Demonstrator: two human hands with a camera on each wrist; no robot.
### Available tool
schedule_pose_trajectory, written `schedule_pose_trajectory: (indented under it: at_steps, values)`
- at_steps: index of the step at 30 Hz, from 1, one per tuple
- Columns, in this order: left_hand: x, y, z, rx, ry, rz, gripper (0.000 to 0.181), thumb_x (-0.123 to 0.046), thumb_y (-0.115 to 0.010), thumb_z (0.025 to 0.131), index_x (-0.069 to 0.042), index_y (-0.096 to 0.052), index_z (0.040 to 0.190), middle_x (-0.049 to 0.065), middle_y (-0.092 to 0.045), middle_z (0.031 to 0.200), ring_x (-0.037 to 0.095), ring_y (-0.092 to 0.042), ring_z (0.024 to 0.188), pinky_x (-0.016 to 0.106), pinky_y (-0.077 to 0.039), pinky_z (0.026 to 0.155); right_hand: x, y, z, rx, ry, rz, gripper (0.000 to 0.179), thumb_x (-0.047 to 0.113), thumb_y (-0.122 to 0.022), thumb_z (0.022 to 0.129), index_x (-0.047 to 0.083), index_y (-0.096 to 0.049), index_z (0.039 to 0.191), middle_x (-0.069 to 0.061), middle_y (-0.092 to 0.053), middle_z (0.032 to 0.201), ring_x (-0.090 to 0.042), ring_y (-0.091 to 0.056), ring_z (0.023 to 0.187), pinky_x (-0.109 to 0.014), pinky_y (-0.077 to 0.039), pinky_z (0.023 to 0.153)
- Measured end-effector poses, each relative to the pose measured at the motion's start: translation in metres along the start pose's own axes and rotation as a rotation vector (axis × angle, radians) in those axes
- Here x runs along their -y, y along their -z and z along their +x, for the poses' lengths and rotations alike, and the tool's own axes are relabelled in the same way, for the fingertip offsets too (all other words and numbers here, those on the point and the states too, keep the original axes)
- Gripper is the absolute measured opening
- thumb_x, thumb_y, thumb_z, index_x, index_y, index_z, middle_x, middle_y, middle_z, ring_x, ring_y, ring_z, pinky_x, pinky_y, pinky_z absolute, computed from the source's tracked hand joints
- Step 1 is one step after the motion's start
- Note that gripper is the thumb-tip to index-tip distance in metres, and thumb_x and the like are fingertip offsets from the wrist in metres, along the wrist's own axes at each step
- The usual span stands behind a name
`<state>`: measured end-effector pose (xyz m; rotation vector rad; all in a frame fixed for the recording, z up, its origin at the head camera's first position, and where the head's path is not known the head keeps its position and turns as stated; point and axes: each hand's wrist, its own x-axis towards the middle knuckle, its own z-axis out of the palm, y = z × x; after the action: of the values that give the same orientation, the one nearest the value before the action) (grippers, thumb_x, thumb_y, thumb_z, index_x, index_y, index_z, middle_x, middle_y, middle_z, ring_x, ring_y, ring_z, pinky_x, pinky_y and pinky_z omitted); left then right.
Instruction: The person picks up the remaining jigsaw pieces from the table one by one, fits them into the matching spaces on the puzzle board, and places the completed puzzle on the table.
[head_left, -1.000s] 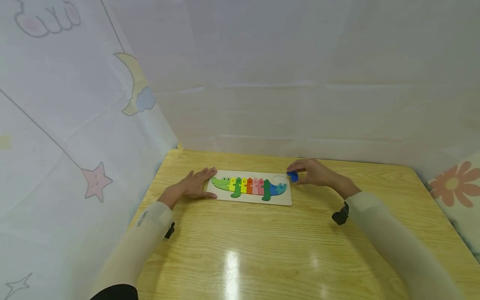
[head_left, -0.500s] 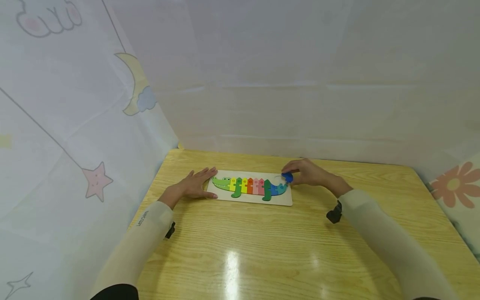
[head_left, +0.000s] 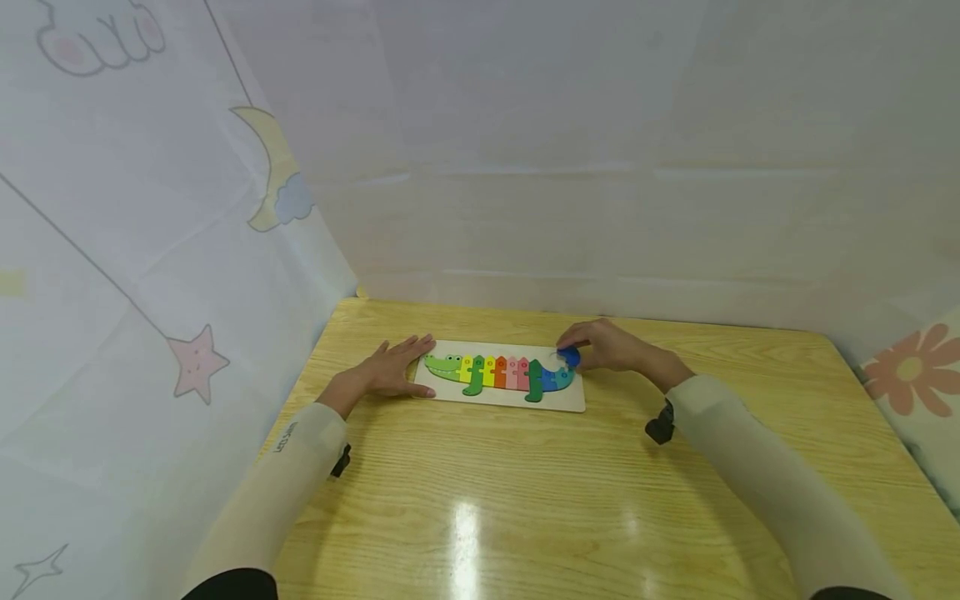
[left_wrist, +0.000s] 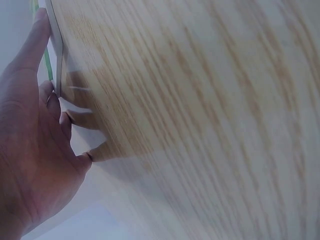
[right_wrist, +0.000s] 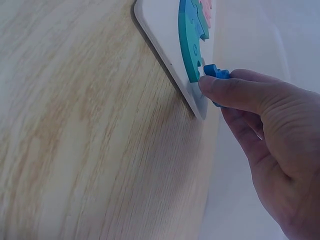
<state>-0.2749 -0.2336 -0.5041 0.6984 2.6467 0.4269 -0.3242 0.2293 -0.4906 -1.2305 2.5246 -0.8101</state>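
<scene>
A wooden puzzle board point(head_left: 480, 402) lies on the table with a colourful crocodile made of fitted pieces point(head_left: 501, 372). My left hand point(head_left: 386, 369) is spread at the board's left end, its thumb and fingertips over the edge. Between thumb and fingers, my right hand point(head_left: 611, 344) pinches a blue puzzle piece point(head_left: 569, 357) over the board's upper right corner. In the right wrist view that blue piece point(right_wrist: 216, 72) is close beside the teal tail piece point(right_wrist: 190, 47), and the thumb covers part of it.
The board lies toward the far side of a wood-grain table point(head_left: 540, 483). A pale cloth backdrop point(head_left: 525, 167) rises behind the table, and a printed cloth point(head_left: 150, 250) hangs along the left side. Dark wrist straps point(head_left: 660, 425) are on the arms.
My right hand has moved left with the blue puzzle piece, from beside the board's right edge to over its upper right corner. The left hand has stayed in place.
</scene>
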Motion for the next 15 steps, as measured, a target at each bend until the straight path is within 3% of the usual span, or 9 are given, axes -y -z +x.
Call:
schedule_pose_trajectory:
  at_steps: [15]
  values:
    - [-0.0004, 0.0007, -0.0008, 0.002, 0.003, 0.002, 0.106, -0.06, -0.073, 0.095, -0.017, -0.015, 0.172, 0.006, -0.008, 0.179, 0.032, -0.007, 0.165, 0.069, 0.0, 0.127, 0.0002, -0.0029, 0.0082, 0.041, 0.008, -0.028, 0.045, -0.006, -0.087, 0.083, -0.001, -0.075, 0.127, -0.019, -0.071, 0.133, -0.04, -0.067, 0.124, -0.057, -0.054, 0.104]
